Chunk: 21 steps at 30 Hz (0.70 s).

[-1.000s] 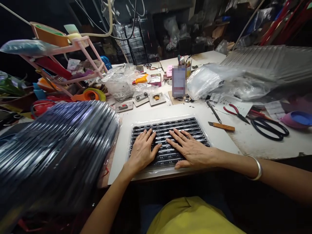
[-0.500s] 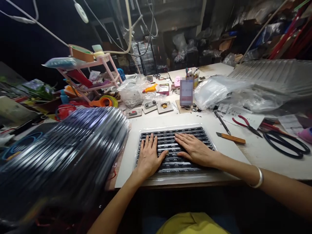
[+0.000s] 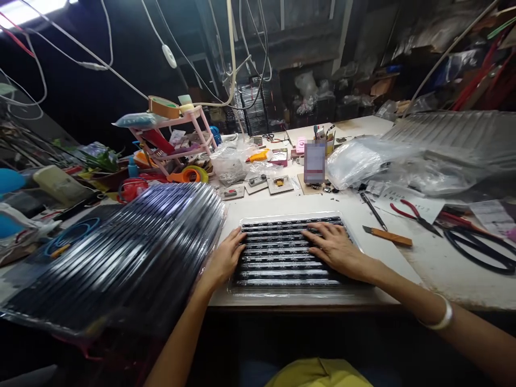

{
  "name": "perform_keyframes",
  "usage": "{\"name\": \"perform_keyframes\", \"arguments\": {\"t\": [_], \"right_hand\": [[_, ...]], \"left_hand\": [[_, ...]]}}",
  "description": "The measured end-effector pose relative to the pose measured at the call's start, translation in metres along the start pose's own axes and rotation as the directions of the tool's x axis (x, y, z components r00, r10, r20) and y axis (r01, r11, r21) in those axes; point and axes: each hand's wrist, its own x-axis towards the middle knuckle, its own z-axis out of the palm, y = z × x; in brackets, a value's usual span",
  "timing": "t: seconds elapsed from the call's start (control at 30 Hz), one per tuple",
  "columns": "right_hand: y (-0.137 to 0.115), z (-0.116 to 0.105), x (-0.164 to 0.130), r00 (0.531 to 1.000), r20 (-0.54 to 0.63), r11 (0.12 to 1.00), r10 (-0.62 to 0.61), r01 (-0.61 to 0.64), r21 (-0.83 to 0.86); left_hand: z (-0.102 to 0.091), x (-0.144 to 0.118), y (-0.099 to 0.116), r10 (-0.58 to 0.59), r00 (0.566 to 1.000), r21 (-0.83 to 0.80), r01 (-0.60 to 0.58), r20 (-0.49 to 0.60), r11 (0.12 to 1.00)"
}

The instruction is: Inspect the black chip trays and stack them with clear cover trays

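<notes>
At the near edge of the white bench (image 3: 423,263), noted a shallow clear plastic tray of black ribbed strips (image 3: 282,252) lying flat and square to the edge. Found the right hand (image 3: 336,250) palm-down on the tray's right half, fingers spread wide and holding nothing; judged this to be pinning the tray and pressing the strips level in their rows. Found the left hand (image 3: 223,258) at the tray's left rim, fingers loosely extended against it and gripping nothing; probably steadying that side, since it sat between the tray and a tall slanted stack of black trays in clear film (image 3: 133,252) just beside. Took the stack's closeness as a matter of easy reach.

Logged tools to the right, apart from the tray: an orange-handled utility knife (image 3: 387,235), a black pen (image 3: 373,210), red-handled pliers (image 3: 411,210) on a sheet of paper, and large black scissors (image 3: 479,247). Presumably parked on the right-hand side for quick pick-up.

Recorded crumpled clear plastic bags (image 3: 363,156) and small grey cards bearing parts (image 3: 278,184) behind the tray, and a pink plastic rack (image 3: 177,137) loaded with tape rolls at back left. Noted a dim, crowded workshop with cables hanging overhead and dark shelving behind.
</notes>
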Motion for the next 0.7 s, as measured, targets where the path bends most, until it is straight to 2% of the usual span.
{"name": "perform_keyframes", "arguments": {"t": [0.07, 0.13, 0.23, 0.33, 0.43, 0.57, 0.7], "right_hand": [[0.016, 0.001, -0.021, 0.980, -0.091, 0.982, 0.177, -0.182, -0.046], [0.030, 0.004, -0.038, 0.917, -0.176, 0.926, 0.358, -0.373, -0.062], [0.040, 0.013, -0.049, 0.834, -0.215, 0.858, 0.508, -0.513, 0.036], [0.034, 0.019, -0.045, 0.806, -0.222, 0.835, 0.549, -0.516, 0.190], [0.028, 0.016, -0.036, 0.788, -0.207, 0.800, 0.579, -0.500, 0.332], [0.030, 0.006, -0.032, 0.756, -0.121, 0.689, 0.643, -0.502, 0.523], [0.037, 0.004, -0.036, 0.734, -0.051, 0.621, 0.677, -0.533, 0.575]], "left_hand": [[-0.001, -0.019, -0.014, -0.098, 0.993, -0.119, 0.089, -0.072, 0.989], [0.001, -0.034, -0.021, -0.162, 0.984, -0.252, 0.138, -0.078, 0.958], [0.008, -0.041, -0.019, -0.172, 0.984, -0.309, 0.148, -0.053, 0.940], [0.016, -0.041, -0.017, -0.171, 0.983, -0.290, 0.145, -0.067, 0.946], [0.023, -0.042, -0.019, -0.170, 0.981, -0.280, 0.139, -0.091, 0.950], [0.025, -0.045, -0.020, -0.154, 0.982, -0.181, 0.133, -0.109, 0.975], [0.020, -0.043, -0.015, -0.115, 0.992, -0.114, 0.109, -0.049, 0.987]]}}
